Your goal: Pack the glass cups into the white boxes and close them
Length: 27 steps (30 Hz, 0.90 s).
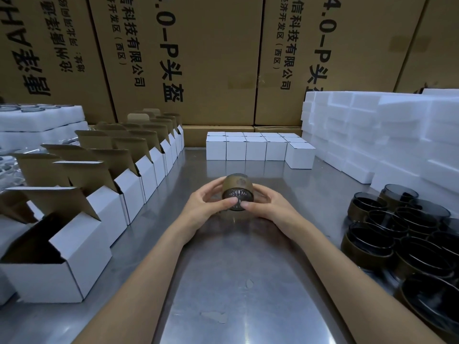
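Both hands grip one smoked glass cup (238,194) over the middle of the steel tabletop (223,281). It is tipped on its side with the base toward the person. Left hand (206,202) wraps its left side, right hand (268,204) its right; fingers of both curl round the wall and both thumbs press the base. This cup is not boxed yet.

Using the held cup as landmark:
- Left of it: a long row of open white boxes (139,180), brown-lined lids standing up. The nearest box (62,264) looks dark inside; cannot tell if it holds a cup.
- Behind it: a block of closed white boxes (255,150), lids down, looks like finished work.
- Right and nearer: a cluster of loose dark glass cups (402,234) on the tabletop, mouths up, touching one another.
- Far right behind: stacked white foam trays (372,135). Far left: more foam trays (42,117).
- Back: big brown cartons (211,58) as a wall.

Progress judgement: early-to-mid. About a dozen boxes are closed, but many cups and many open boxes remain. Likely next: cup goes left into an open box, then lid tucked shut.
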Tool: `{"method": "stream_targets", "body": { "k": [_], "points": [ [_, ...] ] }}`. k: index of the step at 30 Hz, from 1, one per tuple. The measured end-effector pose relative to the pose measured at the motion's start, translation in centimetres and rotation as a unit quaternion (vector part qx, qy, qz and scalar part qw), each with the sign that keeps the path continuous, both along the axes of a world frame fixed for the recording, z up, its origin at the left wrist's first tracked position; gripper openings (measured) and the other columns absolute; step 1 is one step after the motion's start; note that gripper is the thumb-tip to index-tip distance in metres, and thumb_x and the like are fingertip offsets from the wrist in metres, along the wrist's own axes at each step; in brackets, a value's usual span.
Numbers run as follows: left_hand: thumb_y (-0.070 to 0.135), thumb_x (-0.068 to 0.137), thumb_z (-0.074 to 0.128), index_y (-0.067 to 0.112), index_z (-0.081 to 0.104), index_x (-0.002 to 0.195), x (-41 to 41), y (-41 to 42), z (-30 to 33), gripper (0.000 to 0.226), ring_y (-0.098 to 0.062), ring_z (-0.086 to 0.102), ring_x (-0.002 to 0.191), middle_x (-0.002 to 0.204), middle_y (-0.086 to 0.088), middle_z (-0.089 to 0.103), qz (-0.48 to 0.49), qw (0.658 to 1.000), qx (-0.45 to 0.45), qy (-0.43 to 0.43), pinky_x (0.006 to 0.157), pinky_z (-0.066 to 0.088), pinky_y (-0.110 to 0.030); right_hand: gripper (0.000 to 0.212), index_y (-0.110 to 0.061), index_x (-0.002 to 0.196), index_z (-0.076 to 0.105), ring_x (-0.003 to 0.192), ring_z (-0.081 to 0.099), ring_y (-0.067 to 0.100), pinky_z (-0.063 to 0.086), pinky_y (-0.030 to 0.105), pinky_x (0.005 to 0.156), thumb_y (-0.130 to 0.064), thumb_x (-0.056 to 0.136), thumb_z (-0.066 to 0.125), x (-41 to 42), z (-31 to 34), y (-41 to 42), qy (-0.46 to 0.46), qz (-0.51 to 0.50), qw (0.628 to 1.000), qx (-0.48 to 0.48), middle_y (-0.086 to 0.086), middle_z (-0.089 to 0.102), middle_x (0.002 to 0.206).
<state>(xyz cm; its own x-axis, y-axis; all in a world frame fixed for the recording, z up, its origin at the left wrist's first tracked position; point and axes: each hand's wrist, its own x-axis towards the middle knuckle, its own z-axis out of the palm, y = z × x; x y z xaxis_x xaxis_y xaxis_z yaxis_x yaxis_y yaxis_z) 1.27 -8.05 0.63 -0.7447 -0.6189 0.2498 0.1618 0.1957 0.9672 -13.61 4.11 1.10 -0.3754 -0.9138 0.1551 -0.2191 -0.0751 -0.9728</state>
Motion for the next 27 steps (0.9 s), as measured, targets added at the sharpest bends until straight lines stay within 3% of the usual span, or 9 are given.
{"method": "stream_targets", "body": {
  "k": [4,9,12,15,18,21,24,27],
  "points": [
    [0.002,0.073,0.077,0.027,0.058,0.125,0.1,-0.3,-0.1,0.061,-0.005,0.06,0.113,0.124,0.005,0.064,-0.026,1.0,0.0,0.006,0.088,0.05,-0.017,0.059,-0.015,0.132,0.052,0.118,0.059,0.015,0.047,0.034,0.101,-0.001,0.079,0.073,0.1,0.1,0.1,-0.008,-0.003,1.0,-0.005,0.007,0.066,0.122],
    [-0.002,0.072,0.078,0.023,0.047,0.138,-0.2,-0.3,-0.4,0.077,-0.015,0.055,0.122,0.133,0.002,0.057,-0.004,1.0,-0.027,-0.008,0.094,0.048,-0.023,0.058,-0.014,0.126,0.052,0.108,0.062,0.017,0.05,0.026,0.092,0.007,0.076,0.072,0.6,-0.2,-0.2,-0.001,-0.045,0.998,-0.039,0.011,0.064,0.122],
    [0.011,0.072,0.082,0.026,0.037,0.144,-0.6,0.2,-0.8,0.086,-0.011,0.047,0.123,0.138,0.004,0.04,0.069,0.979,-0.186,-0.046,0.1,0.041,-0.023,0.06,-0.024,0.118,0.05,0.092,0.061,0.006,0.048,0.009,0.075,0.005,0.072,0.077,0.8,-0.7,-0.5,0.051,-0.091,0.993,-0.057,0.001,0.063,0.108],
    [0.01,0.074,0.077,0.027,0.045,0.139,-1.1,0.5,-1.1,0.075,-0.011,0.044,0.122,0.129,0.006,0.043,0.124,0.928,-0.349,-0.047,0.102,0.04,-0.026,0.063,-0.024,0.118,0.05,0.086,0.057,-0.011,0.043,0.004,0.073,0.001,0.069,0.081,1.0,-1.2,-0.8,0.119,-0.11,0.984,-0.073,-0.005,0.057,0.107],
    [0.007,0.069,0.076,0.026,0.053,0.126,-1.4,0.5,-1.3,0.064,-0.013,0.052,0.114,0.121,0.011,0.053,0.157,0.905,-0.392,-0.045,0.093,0.047,-0.033,0.069,-0.023,0.128,0.046,0.105,0.051,-0.006,0.043,0.008,0.085,-0.002,0.071,0.079,1.0,-1.3,-0.9,0.17,-0.107,0.977,-0.075,-0.002,0.051,0.126],
    [0.009,0.067,0.078,0.029,0.052,0.119,-1.3,0.2,-1.4,0.061,-0.008,0.055,0.109,0.116,0.016,0.058,0.168,0.917,-0.359,-0.038,0.089,0.047,-0.026,0.078,-0.03,0.135,0.036,0.12,0.049,0.01,0.046,0.027,0.097,0.01,0.074,0.062,1.0,-1.4,-0.9,0.188,-0.091,0.977,-0.053,-0.011,0.044,0.13],
    [0.015,0.067,0.078,0.04,0.047,0.114,-1.2,0.3,-1.5,0.061,-0.005,0.056,0.107,0.109,0.022,0.059,0.156,0.932,-0.326,-0.039,0.088,0.043,-0.018,0.071,-0.036,0.124,0.039,0.11,0.056,0.015,0.051,0.033,0.087,0.009,0.071,0.055,1.0,-1.6,-0.8,0.203,-0.119,0.97,-0.057,-0.015,0.05,0.123],
    [0.013,0.068,0.075,0.032,0.048,0.124,-1.2,0.5,-1.3,0.065,-0.01,0.051,0.117,0.122,0.016,0.055,0.16,0.91,-0.38,-0.043,0.105,0.038,-0.041,0.064,-0.036,0.118,0.045,0.099,0.056,0.01,0.052,0.038,0.083,0.004,0.07,0.062,1.0,-1.8,-1.0,0.253,-0.163,0.95,-0.079,-0.015,0.052,0.12]
  ]
}}
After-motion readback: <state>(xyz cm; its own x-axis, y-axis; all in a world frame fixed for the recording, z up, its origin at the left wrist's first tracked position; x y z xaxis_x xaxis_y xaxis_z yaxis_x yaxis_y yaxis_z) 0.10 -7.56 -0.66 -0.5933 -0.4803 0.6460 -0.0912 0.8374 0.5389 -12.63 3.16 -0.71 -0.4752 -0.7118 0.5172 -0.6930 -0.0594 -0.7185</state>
